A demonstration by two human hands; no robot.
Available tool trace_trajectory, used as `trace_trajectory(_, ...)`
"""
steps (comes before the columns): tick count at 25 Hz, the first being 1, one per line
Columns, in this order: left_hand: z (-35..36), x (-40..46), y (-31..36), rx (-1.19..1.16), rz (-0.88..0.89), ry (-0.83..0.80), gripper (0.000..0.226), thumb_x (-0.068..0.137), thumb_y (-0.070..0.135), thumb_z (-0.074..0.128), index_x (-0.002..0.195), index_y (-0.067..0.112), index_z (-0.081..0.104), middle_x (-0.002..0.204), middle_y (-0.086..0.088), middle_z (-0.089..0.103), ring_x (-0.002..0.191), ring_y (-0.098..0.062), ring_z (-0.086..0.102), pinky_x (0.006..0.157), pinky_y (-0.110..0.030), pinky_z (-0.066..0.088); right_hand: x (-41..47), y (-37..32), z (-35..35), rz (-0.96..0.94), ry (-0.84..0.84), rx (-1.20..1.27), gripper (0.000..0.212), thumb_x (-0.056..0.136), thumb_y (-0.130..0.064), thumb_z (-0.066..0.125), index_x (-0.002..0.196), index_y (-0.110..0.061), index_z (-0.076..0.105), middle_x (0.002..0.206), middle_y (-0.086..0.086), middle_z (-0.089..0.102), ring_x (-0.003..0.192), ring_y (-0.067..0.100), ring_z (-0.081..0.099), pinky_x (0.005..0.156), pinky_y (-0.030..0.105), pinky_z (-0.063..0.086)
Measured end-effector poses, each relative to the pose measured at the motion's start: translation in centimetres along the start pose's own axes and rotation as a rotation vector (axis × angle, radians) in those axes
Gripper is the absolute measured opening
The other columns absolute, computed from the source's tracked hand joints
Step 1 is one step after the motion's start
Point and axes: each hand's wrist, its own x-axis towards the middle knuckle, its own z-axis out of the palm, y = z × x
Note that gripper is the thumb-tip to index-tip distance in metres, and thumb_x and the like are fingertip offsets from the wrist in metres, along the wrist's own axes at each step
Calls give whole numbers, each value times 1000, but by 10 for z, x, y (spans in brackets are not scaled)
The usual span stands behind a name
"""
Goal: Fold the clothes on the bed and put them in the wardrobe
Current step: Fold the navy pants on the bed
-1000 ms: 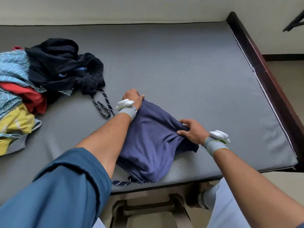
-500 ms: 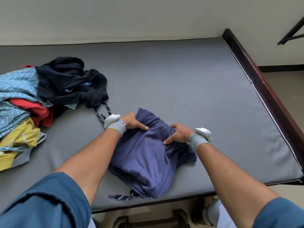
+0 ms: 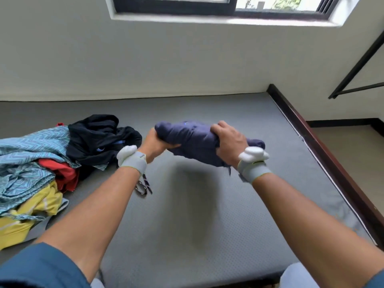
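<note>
A folded navy-blue garment [image 3: 193, 140] hangs in the air above the grey mattress [image 3: 187, 215], held between both hands. My left hand [image 3: 154, 145] grips its left end from below. My right hand [image 3: 229, 142] grips its right part from above, fingers curled over the cloth. A dark shadow of the bundle lies on the mattress beneath it. A pile of unfolded clothes [image 3: 33, 163] sits at the left of the bed: a black garment [image 3: 97, 138], a teal patterned one, a red one and a yellow one.
A dark drawstring loop [image 3: 143, 187] lies on the mattress by my left forearm. The dark wooden bed frame [image 3: 324, 154] runs along the right side, with floor beyond. A wall with a window [image 3: 207, 7] stands behind, and a black metal rack [image 3: 357, 75] at right.
Both hands have lifted the folded navy garment off the mattress near the front edge and raised it up and away. The camera has tilted up, so the wall and window show.
</note>
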Motion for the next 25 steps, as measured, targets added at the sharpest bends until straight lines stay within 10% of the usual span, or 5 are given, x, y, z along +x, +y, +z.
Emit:
trace_trajectory(4,25,-52,-64,66,-50,-109,41,64,-8,74,90,22,63,97,-3,61,95,-16,58,78,-22,49,-68,-5,51,-114,-19,-207,28,78,-6,46,103,-11,58,99,12,55,85,34,61,65,42,49)
trace_trajectory(8,26,-109,-137,519,-144,-43,50,72,-2,59,112,26,67,115,-2,66,110,-25,59,98,-28,43,-158,4,91,-43,-758,-190,36,85,-44,57,112,-19,57,117,5,56,112,28,54,88,39,39)
trace_trajectory(13,84,-102,-102,575,197,-174,68,74,49,61,135,22,48,141,-1,48,134,-22,38,109,-44,35,-138,9,99,112,-518,-4,56,90,-41,56,138,-20,39,148,4,33,136,24,32,101,40,39)
trace_trajectory(18,137,-98,-111,919,-61,-371,100,73,80,47,151,40,-1,162,7,-8,146,-20,-20,114,-59,-1,-123,11,132,249,-574,15,74,94,-47,46,153,-35,3,159,-5,-22,148,24,-15,115,61,8)
trace_trajectory(25,129,-92,-159,807,31,-183,123,50,99,34,149,43,-13,161,10,-11,144,-8,-24,116,-50,-9,-142,31,186,329,-601,38,77,69,-81,2,137,-57,-25,151,-19,-36,141,17,-33,106,70,-10)
